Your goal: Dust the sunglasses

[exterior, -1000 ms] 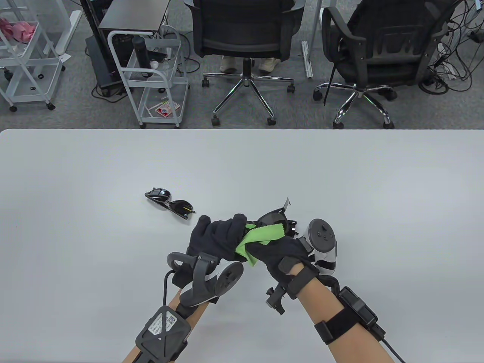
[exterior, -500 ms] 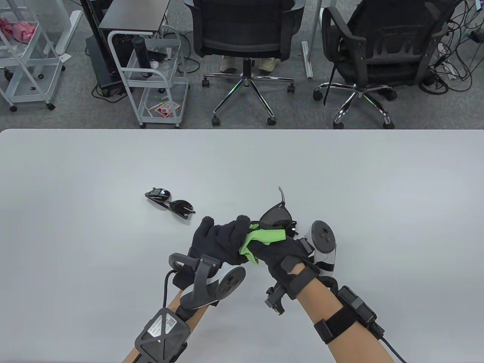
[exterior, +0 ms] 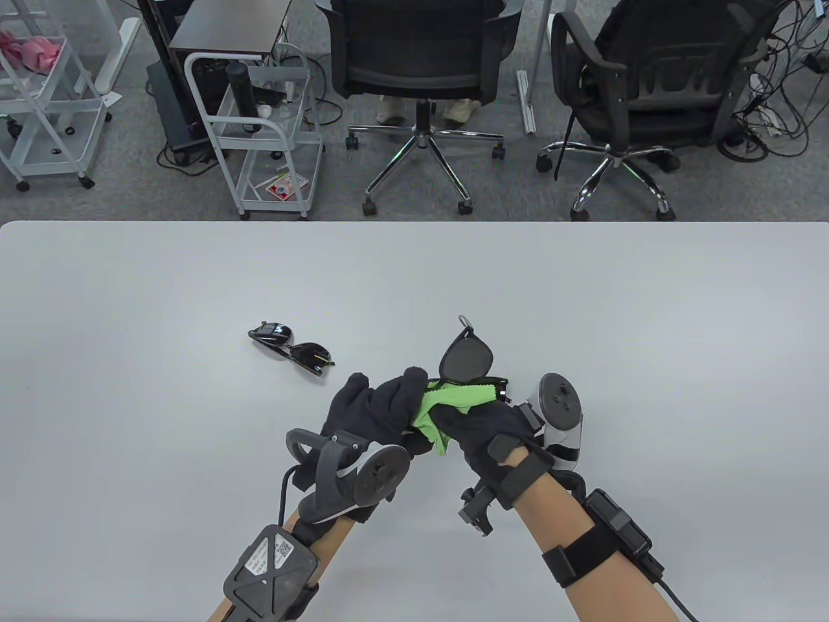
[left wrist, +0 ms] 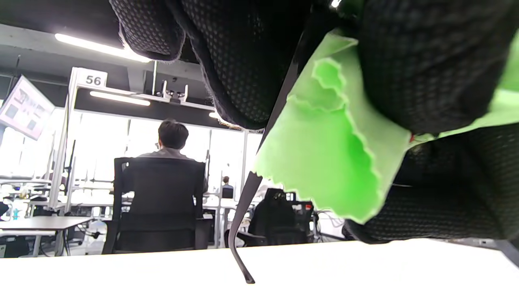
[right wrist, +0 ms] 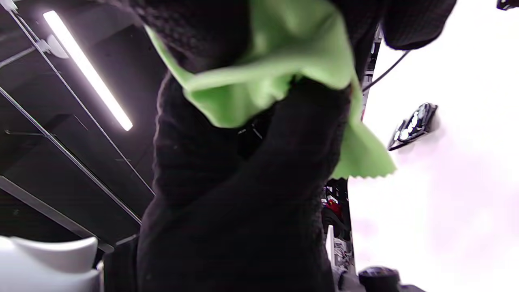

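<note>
black sunglasses (exterior: 467,357) lifted just above the table (exterior: 129,389), between both gloves.

left hand (exterior: 375,408) fingers curled round the frame; right hand (exterior: 482,431) fingers clamped on a green cloth (exterior: 435,414) pressed to it. second sunglasses (exterior: 291,350) lying well left.

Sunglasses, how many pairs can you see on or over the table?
2: one folded pair lying on the table, one held pair between both hands against the green cloth.
</note>
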Available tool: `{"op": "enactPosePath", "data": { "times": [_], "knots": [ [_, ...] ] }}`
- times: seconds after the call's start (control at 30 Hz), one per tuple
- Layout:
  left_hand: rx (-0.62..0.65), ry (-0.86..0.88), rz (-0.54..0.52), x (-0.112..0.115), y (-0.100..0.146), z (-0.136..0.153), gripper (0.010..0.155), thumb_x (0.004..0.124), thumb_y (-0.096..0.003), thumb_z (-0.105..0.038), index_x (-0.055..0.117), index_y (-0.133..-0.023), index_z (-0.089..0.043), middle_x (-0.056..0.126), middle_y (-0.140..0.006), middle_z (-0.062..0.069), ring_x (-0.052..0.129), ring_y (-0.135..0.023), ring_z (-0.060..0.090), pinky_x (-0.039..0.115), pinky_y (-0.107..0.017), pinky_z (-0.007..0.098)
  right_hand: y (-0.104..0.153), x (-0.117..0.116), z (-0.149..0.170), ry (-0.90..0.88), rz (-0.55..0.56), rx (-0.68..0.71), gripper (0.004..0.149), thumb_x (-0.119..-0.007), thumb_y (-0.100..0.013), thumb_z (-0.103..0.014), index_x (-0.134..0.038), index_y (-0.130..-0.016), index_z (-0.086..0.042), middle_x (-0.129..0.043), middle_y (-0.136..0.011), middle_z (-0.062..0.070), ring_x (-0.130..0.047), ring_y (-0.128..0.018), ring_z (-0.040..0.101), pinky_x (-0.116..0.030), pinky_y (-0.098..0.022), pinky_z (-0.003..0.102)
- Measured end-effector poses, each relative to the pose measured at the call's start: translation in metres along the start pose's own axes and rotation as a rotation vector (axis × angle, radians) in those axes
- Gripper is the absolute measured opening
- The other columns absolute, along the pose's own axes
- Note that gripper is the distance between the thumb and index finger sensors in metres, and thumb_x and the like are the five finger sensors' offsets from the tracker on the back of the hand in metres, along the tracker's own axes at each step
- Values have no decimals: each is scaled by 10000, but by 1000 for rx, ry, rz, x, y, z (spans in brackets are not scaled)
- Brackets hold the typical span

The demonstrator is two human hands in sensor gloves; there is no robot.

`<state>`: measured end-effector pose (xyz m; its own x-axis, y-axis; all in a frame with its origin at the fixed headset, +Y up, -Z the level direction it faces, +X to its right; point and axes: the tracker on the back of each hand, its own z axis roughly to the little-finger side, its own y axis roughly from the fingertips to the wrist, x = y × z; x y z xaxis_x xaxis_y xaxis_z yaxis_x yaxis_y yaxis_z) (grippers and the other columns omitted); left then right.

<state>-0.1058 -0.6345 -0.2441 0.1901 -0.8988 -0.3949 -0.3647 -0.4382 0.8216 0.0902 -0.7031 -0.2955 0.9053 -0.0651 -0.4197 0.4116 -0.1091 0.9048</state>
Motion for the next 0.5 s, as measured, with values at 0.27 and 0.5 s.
{"op": "enactPosePath", "data": {
  "times": [0.27, 0.5],
  "knots": [
    [51, -39, 11, 2, 1, -9, 985, 929, -194, -648, 536, -1041, -335, 812, -927, -175, 1073, -539, 15, 733, -726, 435, 3, 1, 1, 136, 80, 18, 382, -932, -402, -402, -912, -700, -163, -1036, -641, 2, -1054, -592, 267, -734, -568, 588],
    [27, -5, 43, 4, -1, -5, 979, 931, -194, -644, 553, -1040, -328, 818, -930, -154, 1080, -512, 9, 742, -719, 428, 0, 0, 6, 36, 9, -7, 444, -757, -479, -402, -890, -770, -94, -1005, -708, 68, -1009, -649, 335, -695, -578, 617]
  ]
}}
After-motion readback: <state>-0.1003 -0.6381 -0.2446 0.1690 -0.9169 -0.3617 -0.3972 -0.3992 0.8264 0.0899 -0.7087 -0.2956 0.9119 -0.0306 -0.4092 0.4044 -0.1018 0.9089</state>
